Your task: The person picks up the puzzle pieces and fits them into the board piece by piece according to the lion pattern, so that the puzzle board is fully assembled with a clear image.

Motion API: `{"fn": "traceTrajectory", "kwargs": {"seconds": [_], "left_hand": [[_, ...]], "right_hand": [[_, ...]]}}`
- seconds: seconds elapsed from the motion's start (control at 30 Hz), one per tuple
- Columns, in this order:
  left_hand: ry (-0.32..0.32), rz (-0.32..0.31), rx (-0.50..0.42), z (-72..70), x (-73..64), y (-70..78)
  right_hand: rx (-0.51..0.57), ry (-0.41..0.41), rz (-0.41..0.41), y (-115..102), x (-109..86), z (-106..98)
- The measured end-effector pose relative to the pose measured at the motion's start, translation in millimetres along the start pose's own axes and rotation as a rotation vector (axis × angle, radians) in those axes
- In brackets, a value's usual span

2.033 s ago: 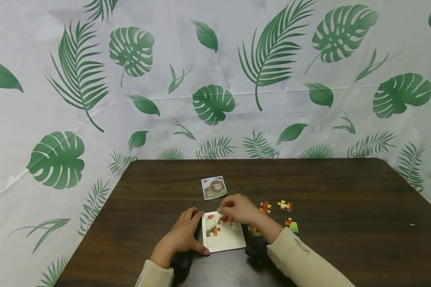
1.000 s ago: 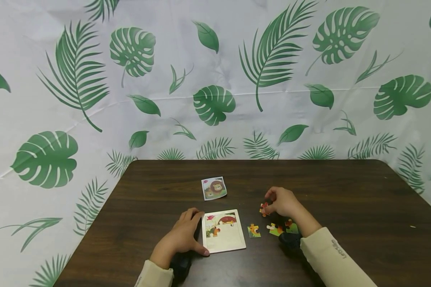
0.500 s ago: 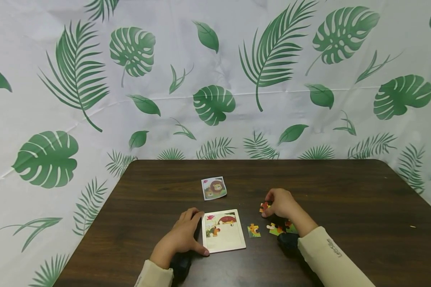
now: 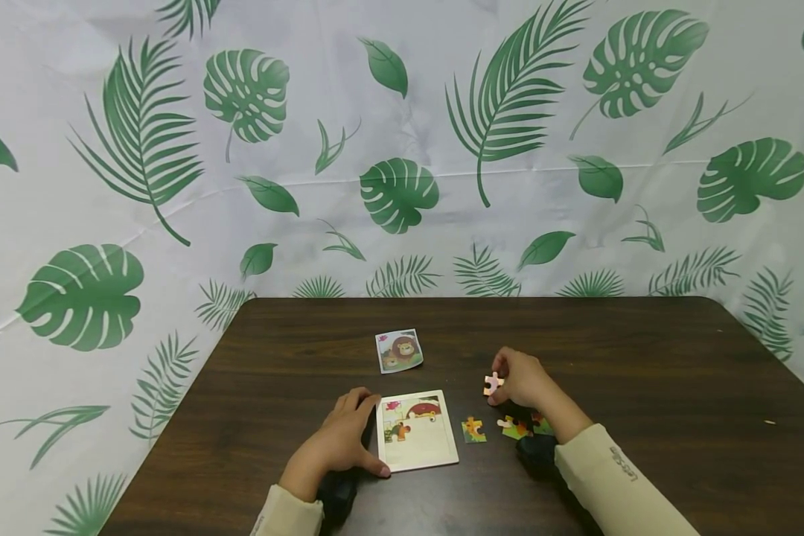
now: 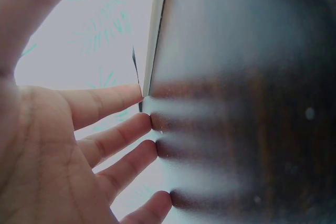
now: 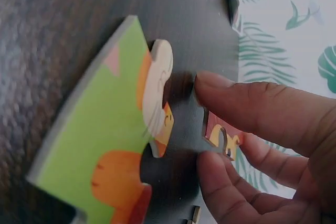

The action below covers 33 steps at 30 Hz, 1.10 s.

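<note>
My left hand (image 4: 342, 439) rests along the left side of a white puzzle tray (image 4: 418, 450), thumb at its near corner and fingertips by its far corner. In the left wrist view, the extended fingers (image 5: 113, 145) touch the dark table; the index fingertip meets the tray edge. Several pieces lie inside the tray. To its right, my right hand (image 4: 525, 380) pinches a puzzle piece (image 4: 492, 384) between thumb and fingers. That held piece (image 6: 223, 135) shows red and yellow in the right wrist view. Two loose pieces (image 4: 473, 429) (image 4: 512, 427) lie nearby.
A printed lion picture card (image 4: 399, 351) lies behind the tray. Another green piece (image 4: 541, 424) is partly covered by the right wrist. A black wrist device (image 4: 538, 454) sits under that wrist. The brown table (image 4: 610, 357) meets a leaf-patterned backdrop (image 4: 335, 246).
My right hand has moved right from the tray, where a red piece now lies, to a loose piece. It has turned that piece up between its fingers. The left hand has stayed put.
</note>
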<state>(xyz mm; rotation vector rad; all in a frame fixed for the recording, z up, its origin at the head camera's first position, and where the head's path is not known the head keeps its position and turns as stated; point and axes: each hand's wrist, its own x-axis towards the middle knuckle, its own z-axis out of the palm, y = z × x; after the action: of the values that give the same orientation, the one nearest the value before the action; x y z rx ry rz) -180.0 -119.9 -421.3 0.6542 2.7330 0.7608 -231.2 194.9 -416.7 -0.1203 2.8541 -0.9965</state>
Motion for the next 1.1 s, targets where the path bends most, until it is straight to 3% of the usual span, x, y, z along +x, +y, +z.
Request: {"fn": "traceTrajectory", "kwargs": {"seconds": [0.2, 0.63, 0.87, 1.1], "left_hand": [[-0.001, 0.002, -0.002, 0.1, -0.3, 0.1], [0.006, 0.008, -0.008, 0.1, 0.0, -0.9], [0.010, 0.007, -0.005, 0.6, 0.4, -1.8], [0.007, 0.011, 0.001, 0.7, 0.5, -2.3]], "right_hand": [[0.069, -0.001, -0.009, 0.8, 0.4, 2.5], [0.079, 0.028, -0.106, 3.3, 0.0, 5.2], [0.205, -0.020, -0.069, -5.0, -1.8, 5.1], [0.342, -0.070, -0.087, -18.2, -2.9, 9.2]]}}
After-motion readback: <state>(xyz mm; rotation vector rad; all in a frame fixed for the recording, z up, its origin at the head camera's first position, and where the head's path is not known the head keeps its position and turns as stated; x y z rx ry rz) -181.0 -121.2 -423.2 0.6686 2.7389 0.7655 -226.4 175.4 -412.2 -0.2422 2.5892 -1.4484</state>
